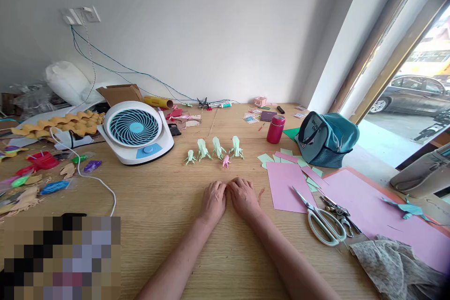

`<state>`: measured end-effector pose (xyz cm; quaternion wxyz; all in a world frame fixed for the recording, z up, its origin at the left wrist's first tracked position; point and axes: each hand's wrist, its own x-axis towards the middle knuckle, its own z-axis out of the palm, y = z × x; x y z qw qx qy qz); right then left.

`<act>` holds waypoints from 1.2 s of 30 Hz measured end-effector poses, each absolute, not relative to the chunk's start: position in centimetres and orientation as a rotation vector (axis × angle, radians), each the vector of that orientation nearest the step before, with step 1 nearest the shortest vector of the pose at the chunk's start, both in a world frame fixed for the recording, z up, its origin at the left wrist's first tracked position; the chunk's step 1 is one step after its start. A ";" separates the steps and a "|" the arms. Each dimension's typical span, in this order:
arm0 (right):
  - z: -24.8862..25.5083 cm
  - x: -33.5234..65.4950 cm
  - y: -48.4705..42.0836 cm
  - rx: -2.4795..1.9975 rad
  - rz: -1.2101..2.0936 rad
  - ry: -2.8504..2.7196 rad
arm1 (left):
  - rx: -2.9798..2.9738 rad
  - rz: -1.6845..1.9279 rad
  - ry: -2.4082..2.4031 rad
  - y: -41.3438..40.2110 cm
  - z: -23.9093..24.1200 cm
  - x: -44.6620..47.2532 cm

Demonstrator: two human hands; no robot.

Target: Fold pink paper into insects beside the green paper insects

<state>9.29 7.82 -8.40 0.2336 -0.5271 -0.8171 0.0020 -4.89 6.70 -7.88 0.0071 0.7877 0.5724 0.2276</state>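
Observation:
My left hand (213, 200) and my right hand (243, 197) lie palm down side by side on the wooden table (168, 206), thumbs touching. The fingers of both are curled under, and I see nothing in them. Just beyond the fingertips stands a small pink folded paper figure (226, 161). Behind it is a row of several pale green folded paper figures (215, 149). Sheets of pink paper (286, 186) lie to the right of my right hand, with white-handled scissors (320, 218) on their edge.
A white desk fan (135, 131) stands at the back left, its cable running forward. A red bottle (275, 128) and a teal bag (326, 138) sit at the right. Craft scraps cover the left edge. Grey cloth (393, 262) lies front right.

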 end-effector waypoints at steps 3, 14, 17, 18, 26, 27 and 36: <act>-8.6 9.3 7.2 -1.445 -0.006 -2.252 | 2.495 0.702 1.762 6.5 -7.6 -4.9; -10.5 9.1 4.9 -1.561 0.045 -2.199 | 2.514 0.609 1.715 5.2 -9.3 -3.5; -10.7 8.9 4.2 -1.608 0.077 -2.181 | 2.501 0.586 1.740 4.5 -10.5 -3.2; -10.7 8.9 3.9 -1.617 0.089 -2.177 | 2.499 0.582 1.744 4.3 -10.8 -3.2; -10.2 10.0 -0.2 -1.546 0.273 -2.181 | 2.517 0.603 1.707 3.5 -10.8 -3.6; -10.0 10.2 -0.8 -1.518 0.309 -2.179 | 2.517 0.611 1.703 3.5 -10.8 -3.6; -7.0 11.7 -3.2 -1.238 0.671 -1.929 | 2.516 0.695 1.631 3.4 -10.5 -4.2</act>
